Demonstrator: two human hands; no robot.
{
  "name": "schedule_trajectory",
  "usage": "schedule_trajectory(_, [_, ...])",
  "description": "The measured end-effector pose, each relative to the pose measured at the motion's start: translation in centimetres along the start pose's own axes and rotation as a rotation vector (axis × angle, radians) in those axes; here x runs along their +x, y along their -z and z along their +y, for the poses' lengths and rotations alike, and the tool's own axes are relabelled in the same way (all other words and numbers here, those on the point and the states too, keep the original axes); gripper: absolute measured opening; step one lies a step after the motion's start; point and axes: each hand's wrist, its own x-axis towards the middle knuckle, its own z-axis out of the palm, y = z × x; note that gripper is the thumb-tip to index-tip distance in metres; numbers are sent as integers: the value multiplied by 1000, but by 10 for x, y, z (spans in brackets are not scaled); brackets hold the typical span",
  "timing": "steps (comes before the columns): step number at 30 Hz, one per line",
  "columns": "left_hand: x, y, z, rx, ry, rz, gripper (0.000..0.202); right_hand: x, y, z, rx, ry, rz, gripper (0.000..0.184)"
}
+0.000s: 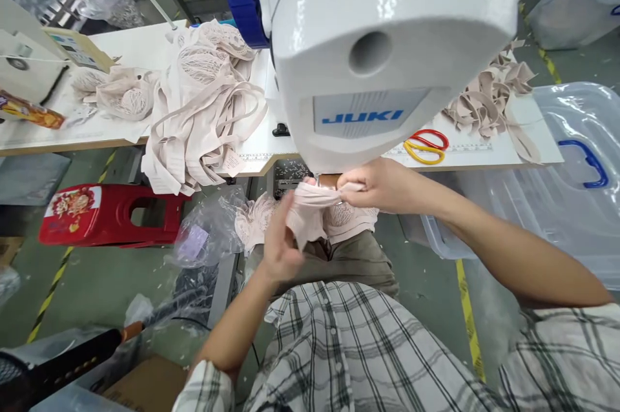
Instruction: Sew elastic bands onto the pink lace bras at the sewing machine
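Observation:
A pale pink lace bra point(310, 212) lies bunched over my lap, just in front of the sewing machine head point(363, 70). My right hand point(371, 186) pinches a gathered strip of its fabric between thumb and fingers, close under the machine. On the other side, my left hand point(281, 247) is closed on the bra's edge, slightly blurred, with some fingers hidden behind the cloth. Lace cups hang down on both sides of the held part. The needle area is mostly covered by the machine head and my hands.
Pale lace bras point(203, 89) are heaped left on the white table point(527, 121). Fabric pieces point(489, 99) and red-and-yellow-handled scissors point(426, 146) lie right. A clear plastic bin point(571, 205) stands at the right, a red stool point(116, 215) at the left. A black-handled object point(77, 360) juts in lower left.

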Motion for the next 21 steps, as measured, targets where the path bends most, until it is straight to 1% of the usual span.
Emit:
schedule_trajectory(2, [9, 13, -13, 313, -277, -76, 78, 6, 4, -2, -145, -5, 44, 18])
schedule_trajectory(3, [14, 19, -19, 432, -373, -107, 76, 8, 5, -3, -174, -4, 39, 18])
schedule_trajectory(5, [21, 27, -29, 615, -441, -188, 70, 10, 5, -3, -203, -9, 23, 16])
schedule_trajectory(7, [28, 32, -36, 714, -452, -251, 59, 10, 5, -3, -223, -11, 21, 16])
schedule_trajectory(9, [34, 34, -40, 760, -474, -288, 52, 10, 5, -4, -245, -1, 29, 17])
schedule_trajectory(12, [41, 36, -40, 790, -532, -293, 48, 10, 6, -3, -269, 12, 52, 23])
schedule_trajectory(15, [44, 34, -35, 819, -503, -309, 46, 8, 1, 4, -242, 49, 89, 21])
schedule_trajectory(17, [42, 30, -30, 832, -456, -296, 47, 5, -7, 15, -189, 126, 181, 16])
schedule_trajectory(19, [40, 26, -23, 840, -416, -249, 47, 2, -19, 27, -164, 225, 354, 20])
schedule_trajectory(21, [38, 21, -16, 847, -380, -217, 46, -1, -30, 39, -185, 301, 525, 21])
